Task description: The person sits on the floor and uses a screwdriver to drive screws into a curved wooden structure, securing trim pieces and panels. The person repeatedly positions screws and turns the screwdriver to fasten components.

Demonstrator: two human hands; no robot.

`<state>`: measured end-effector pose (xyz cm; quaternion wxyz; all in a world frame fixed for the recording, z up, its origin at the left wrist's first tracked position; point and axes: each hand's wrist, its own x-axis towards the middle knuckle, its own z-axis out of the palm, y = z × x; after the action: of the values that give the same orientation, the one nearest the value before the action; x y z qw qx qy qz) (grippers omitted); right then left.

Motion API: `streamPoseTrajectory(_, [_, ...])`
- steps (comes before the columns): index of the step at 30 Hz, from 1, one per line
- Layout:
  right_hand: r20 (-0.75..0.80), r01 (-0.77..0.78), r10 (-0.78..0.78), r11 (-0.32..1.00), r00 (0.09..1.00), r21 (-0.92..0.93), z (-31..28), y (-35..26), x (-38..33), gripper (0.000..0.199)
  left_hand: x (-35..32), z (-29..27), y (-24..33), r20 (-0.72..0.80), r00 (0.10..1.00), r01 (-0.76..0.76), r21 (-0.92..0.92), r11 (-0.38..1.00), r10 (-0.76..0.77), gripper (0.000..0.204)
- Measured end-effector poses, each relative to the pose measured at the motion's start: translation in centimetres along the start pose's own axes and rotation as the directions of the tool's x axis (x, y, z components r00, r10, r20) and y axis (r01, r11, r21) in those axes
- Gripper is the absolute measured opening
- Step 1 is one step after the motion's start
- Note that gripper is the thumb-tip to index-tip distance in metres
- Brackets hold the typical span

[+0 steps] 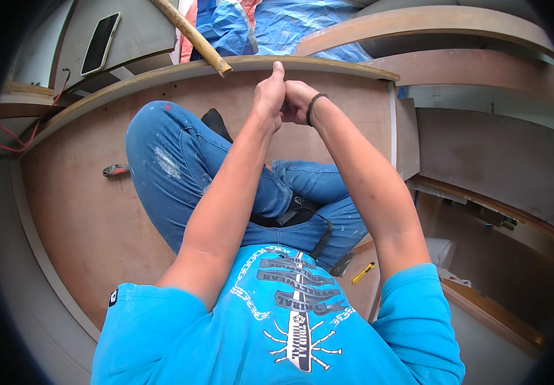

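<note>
My left hand (268, 95) and my right hand (298, 101) are pressed together just inside the far edge board (328, 64) of a brown wooden panel (78, 212). Both sets of fingers are curled closed, and the left thumb points away from me, reaching the board's rim. Whatever lies between the palms, if anything, is hidden. A dark beaded bracelet (313, 108) circles the right wrist. Left of the hands, a round wooden stick (193, 38) rests with its near end over the same edge board.
Around my folded legs lie a red-and-black handled tool (116, 170) at left and a yellow utility knife (363, 273) at right. A phone (101, 42) and red wire (24, 140) sit far left. Curved boards (431, 24) and blue tarp (296, 29) lie beyond.
</note>
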<state>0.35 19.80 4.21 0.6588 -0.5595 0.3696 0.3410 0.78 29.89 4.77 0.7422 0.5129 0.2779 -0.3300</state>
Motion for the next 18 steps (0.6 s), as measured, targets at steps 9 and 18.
streamPoseTrajectory(9, [0.034,0.027,-0.039,0.957,0.999,0.289,-0.5,4.0,3.5,0.037,-1.1,-3.7,0.1,0.057,0.99,-0.131,0.693,0.709,0.127,0.043])
streamPoseTrajectory(18, [0.103,0.074,-0.254,0.603,0.962,0.794,1.9,5.4,8.0,0.023,-1.1,-0.7,5.5,-0.094,0.993,0.064,0.939,0.337,0.073,0.04])
